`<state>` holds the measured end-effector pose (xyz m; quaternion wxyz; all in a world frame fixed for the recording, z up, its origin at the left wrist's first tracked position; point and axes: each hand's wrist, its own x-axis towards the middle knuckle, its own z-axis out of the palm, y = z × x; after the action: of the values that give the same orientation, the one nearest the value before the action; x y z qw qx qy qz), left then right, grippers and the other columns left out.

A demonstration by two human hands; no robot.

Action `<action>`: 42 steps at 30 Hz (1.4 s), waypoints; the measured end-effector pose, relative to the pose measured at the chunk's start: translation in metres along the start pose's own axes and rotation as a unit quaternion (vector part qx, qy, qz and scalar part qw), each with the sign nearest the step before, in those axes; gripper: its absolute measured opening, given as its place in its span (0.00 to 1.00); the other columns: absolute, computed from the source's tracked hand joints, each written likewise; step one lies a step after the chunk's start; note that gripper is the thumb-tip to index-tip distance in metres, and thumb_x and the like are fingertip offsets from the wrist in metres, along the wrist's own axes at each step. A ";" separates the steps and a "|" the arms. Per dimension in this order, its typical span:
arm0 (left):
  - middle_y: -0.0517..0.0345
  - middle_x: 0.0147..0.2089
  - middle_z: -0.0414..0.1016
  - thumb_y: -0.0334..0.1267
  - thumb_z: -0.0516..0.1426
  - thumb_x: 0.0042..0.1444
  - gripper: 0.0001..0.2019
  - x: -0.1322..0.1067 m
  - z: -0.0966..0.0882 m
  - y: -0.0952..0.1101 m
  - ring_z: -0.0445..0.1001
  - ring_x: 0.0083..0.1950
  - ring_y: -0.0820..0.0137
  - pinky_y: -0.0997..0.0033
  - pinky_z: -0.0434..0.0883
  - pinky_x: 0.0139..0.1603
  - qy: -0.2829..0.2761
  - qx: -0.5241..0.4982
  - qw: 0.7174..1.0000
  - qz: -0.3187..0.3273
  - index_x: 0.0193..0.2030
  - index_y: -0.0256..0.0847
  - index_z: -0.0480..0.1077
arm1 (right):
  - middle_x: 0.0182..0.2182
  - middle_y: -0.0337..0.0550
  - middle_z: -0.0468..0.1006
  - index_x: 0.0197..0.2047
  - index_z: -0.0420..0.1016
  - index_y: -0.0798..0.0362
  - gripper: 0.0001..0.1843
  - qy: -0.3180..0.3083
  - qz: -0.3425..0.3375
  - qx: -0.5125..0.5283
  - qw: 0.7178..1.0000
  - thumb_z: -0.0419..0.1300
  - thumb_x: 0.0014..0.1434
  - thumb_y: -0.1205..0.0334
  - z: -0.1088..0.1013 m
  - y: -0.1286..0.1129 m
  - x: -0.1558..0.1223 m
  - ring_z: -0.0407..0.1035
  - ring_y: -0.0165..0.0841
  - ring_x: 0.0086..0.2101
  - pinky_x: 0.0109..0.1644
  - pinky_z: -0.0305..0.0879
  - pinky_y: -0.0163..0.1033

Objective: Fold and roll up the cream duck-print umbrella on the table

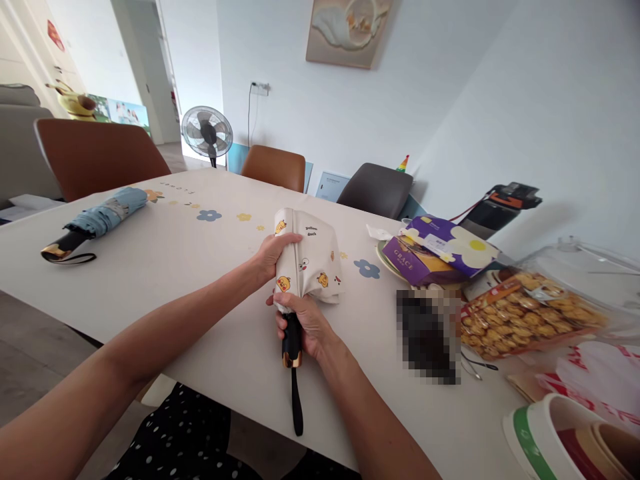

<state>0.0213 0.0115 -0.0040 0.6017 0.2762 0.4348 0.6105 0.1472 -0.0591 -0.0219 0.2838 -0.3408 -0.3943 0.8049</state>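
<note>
A cream folding umbrella (320, 263) printed with yellow ducks lies over the near middle of the table, its black and gold handle (291, 343) pointing toward me and a wrist strap hanging down. Its canopy is gathered, with a loose flap spread out to the right. My left hand (275, 253) grips the rolled fabric along the upper left side, thumb on top. Lower down, my right hand (305, 320) is wrapped around the umbrella where the canopy meets the handle. A folded blue umbrella (107, 215) rests at the table's left.
Along the right side of the table (215, 307) stand purple boxes (425, 253), a dark bottle (500, 207), a clear pack of cookies (535, 313) and a roll of tape (545, 433). Chairs (275, 167) line the far edge, with a fan (207, 131) behind.
</note>
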 end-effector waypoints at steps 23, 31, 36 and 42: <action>0.45 0.37 0.76 0.49 0.62 0.43 0.21 0.000 0.003 -0.007 0.74 0.38 0.62 0.67 0.72 0.39 -0.046 0.025 0.997 -0.055 0.40 0.36 0.70 | 0.17 0.31 0.61 0.25 0.63 0.55 0.10 0.113 -0.049 -0.003 0.992 0.61 0.43 0.61 -0.004 0.003 0.007 0.53 0.21 0.13 0.11 0.55 0.30; 0.57 0.21 0.67 0.55 0.50 0.52 0.20 -0.012 0.015 -0.023 0.64 0.20 0.75 0.75 0.62 0.19 -0.050 0.095 0.991 -0.076 0.24 0.39 0.63 | 0.19 0.32 0.64 0.28 0.64 0.55 0.10 0.162 -0.087 0.054 0.981 0.61 0.43 0.62 -0.007 -0.009 0.005 0.53 0.21 0.13 0.13 0.54 0.30; 0.63 0.14 0.59 0.58 0.49 0.51 0.22 -0.024 0.024 -0.029 0.51 0.12 0.79 0.75 0.55 0.13 -0.039 0.147 0.981 -0.122 0.22 0.39 0.60 | 0.19 0.32 0.63 0.27 0.63 0.54 0.10 0.118 -0.107 0.078 0.984 0.61 0.45 0.62 -0.009 -0.012 0.003 0.52 0.20 0.14 0.13 0.54 0.29; 0.64 0.15 0.57 0.48 0.50 0.53 0.16 -0.025 0.024 -0.038 0.56 0.15 0.78 0.78 0.59 0.16 -0.027 0.135 0.985 -0.108 0.22 0.40 0.59 | 0.19 0.31 0.62 0.26 0.61 0.54 0.09 0.059 -0.102 0.128 0.985 0.59 0.47 0.62 -0.011 -0.015 0.000 0.50 0.19 0.14 0.13 0.52 0.27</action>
<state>0.0638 -0.0124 -0.0211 0.6324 0.3227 0.5241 0.4703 0.1583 -0.0458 -0.0145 0.4286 -0.3066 -0.3034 0.7939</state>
